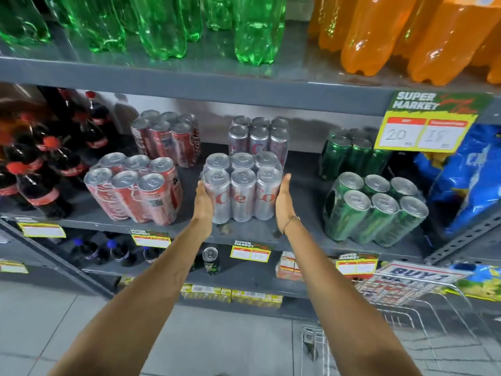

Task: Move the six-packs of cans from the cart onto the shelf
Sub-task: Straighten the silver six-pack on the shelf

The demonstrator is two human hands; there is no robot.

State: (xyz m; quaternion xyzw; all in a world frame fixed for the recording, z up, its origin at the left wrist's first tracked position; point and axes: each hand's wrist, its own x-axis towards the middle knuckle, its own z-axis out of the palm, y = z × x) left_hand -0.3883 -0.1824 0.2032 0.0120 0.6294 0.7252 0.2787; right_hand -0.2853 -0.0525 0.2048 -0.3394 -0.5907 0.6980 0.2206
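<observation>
**Silver pack near the shelf lip, only my palms on it**

The silver pack [242, 189] stands upright on the middle shelf [252, 234], close to its front edge, directly ahead of a second silver pack [259, 137]. My left hand [204, 204] lies flat against its left side and my right hand [282, 198] flat against its right, fingers straight, nothing hooked under it. It is a squeeze between two palms, not a real grip.

The wrap looks slick, so if I lift or shove unevenly I reckon the pack could slide through my hands or twist. Let go too early and it could tip off the lip towards the floor. Push hard and it would knock the pack behind. The red pack [135, 189] sits to the left and the green pack [375, 208] to the right, both apart from it, so a crooked push might still nudge either. The cart [393, 308] waits at lower right; I cannot tell what remains in it
</observation>
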